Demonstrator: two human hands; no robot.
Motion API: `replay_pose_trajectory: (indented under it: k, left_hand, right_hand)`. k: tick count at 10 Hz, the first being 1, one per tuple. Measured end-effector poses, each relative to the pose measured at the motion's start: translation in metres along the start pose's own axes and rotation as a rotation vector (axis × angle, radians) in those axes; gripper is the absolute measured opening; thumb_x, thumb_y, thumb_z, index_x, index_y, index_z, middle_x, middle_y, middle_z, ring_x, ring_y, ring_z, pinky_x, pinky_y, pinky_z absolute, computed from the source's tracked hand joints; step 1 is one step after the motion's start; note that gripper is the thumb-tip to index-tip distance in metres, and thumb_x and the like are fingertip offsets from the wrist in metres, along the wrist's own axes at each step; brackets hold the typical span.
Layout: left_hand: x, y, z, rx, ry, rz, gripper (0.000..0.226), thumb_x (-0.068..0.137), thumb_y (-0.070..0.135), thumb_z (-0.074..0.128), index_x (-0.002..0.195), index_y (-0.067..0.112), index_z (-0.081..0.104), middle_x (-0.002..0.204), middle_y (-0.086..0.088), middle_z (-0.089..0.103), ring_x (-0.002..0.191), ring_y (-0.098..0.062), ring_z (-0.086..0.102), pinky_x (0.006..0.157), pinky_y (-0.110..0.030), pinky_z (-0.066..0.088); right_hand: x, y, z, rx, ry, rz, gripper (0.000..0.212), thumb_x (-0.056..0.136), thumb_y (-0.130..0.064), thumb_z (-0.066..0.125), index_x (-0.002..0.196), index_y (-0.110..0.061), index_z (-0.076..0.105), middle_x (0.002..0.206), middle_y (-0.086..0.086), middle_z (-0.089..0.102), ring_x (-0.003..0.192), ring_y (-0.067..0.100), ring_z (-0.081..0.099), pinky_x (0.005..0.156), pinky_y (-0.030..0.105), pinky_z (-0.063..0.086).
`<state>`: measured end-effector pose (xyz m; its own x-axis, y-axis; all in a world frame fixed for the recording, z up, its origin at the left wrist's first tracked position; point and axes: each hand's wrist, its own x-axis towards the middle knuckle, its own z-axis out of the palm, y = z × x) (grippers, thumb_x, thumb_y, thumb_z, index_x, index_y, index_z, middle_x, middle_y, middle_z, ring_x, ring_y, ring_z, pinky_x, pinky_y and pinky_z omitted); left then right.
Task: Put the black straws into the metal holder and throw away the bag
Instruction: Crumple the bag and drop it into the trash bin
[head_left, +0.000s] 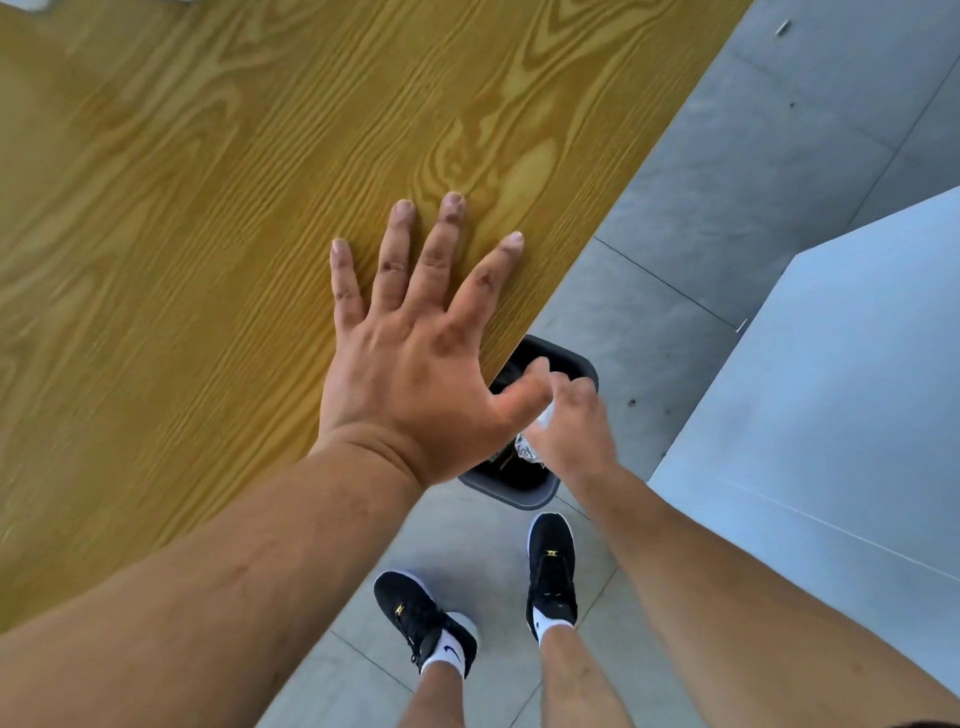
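My left hand (415, 332) lies flat, fingers spread, on the wooden table (208, 182) near its right edge. My right hand (571, 426) is down over the dark grey bin (571, 358) on the floor beside the table. Its fingers are closed on a crumpled clear plastic bag (531, 446), which hangs just above the bin's opening. The bin's inside is dark and partly hidden by both hands. Neither the black straws nor the metal holder is in view.
The floor is grey tile (727, 182). A pale grey block or low wall (831, 389) stands to the right of the bin. My two feet in black shoes (550, 566) stand just in front of the bin.
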<state>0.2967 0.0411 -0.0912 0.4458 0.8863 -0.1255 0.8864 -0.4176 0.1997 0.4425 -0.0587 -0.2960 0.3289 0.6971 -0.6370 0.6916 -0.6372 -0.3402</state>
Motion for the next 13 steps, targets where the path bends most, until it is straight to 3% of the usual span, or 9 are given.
replay_pose_trajectory:
  k: [2, 3, 4, 5, 7, 13]
  left_hand:
    - [0.0, 0.001, -0.002, 0.003, -0.006, 0.003, 0.093, 0.08, 0.082, 0.045, 0.162, 0.042, 0.026, 0.177, -0.001, 0.009, 0.162, -0.031, -0.001, 0.125, -0.067, 0.003]
    - [0.0, 0.001, -0.003, 0.001, -0.009, 0.001, 0.094, 0.08, 0.084, 0.042, 0.162, 0.042, 0.027, 0.176, -0.002, 0.011, 0.162, -0.031, 0.0, 0.126, -0.068, 0.003]
    - [0.0, 0.001, -0.003, -0.002, -0.011, 0.002, 0.093, 0.081, 0.083, 0.043, 0.162, 0.042, 0.026, 0.176, -0.002, 0.012, 0.162, -0.03, 0.0, 0.125, -0.069, 0.004]
    - [-0.001, 0.001, -0.004, 0.002, -0.014, 0.003, 0.092, 0.082, 0.081, 0.046, 0.162, 0.042, 0.026, 0.176, -0.002, 0.011, 0.162, -0.03, -0.001, 0.125, -0.069, 0.004]
    - [-0.001, 0.002, -0.005, -0.014, -0.013, 0.001, 0.092, 0.08, 0.079, 0.05, 0.161, 0.042, 0.027, 0.176, -0.003, 0.012, 0.162, -0.03, 0.0, 0.125, -0.068, 0.003]
    - [0.0, 0.003, -0.008, -0.047, -0.024, 0.003, 0.092, 0.079, 0.078, 0.049, 0.161, 0.042, 0.029, 0.176, -0.001, 0.013, 0.162, -0.03, 0.001, 0.125, -0.067, 0.003]
  right_hand:
    - [0.019, 0.015, 0.038, -0.169, -0.045, -0.041, 0.058, 0.088, -0.05, 0.072, 0.134, -0.031, 0.042, 0.124, 0.007, 0.052, 0.115, 0.034, 0.055, 0.09, 0.047, 0.055]
    - [0.026, 0.018, 0.048, -0.243, -0.044, -0.098, 0.062, 0.088, -0.052, 0.073, 0.133, -0.028, 0.037, 0.134, 0.01, 0.056, 0.127, 0.037, 0.054, 0.101, 0.053, 0.052]
    - [0.034, 0.017, 0.051, -0.266, -0.098, -0.122, 0.07, 0.094, -0.051, 0.069, 0.15, -0.029, 0.035, 0.159, 0.008, 0.043, 0.156, 0.037, 0.031, 0.125, 0.059, 0.032]
    - [0.038, 0.014, 0.051, -0.256, -0.136, -0.142, 0.076, 0.099, -0.049, 0.065, 0.164, -0.031, 0.028, 0.171, 0.007, 0.028, 0.164, 0.037, 0.011, 0.131, 0.063, 0.015]
    - [0.037, 0.006, 0.046, -0.353, -0.112, -0.172, 0.083, 0.1, -0.056, 0.06, 0.168, -0.028, 0.02, 0.176, 0.01, 0.019, 0.166, 0.039, 0.003, 0.131, 0.064, 0.006]
    - [0.033, 0.012, 0.043, -0.366, -0.11, -0.177, 0.084, 0.101, -0.062, 0.053, 0.17, -0.028, 0.017, 0.177, 0.01, 0.02, 0.166, 0.04, 0.003, 0.132, 0.062, 0.006]
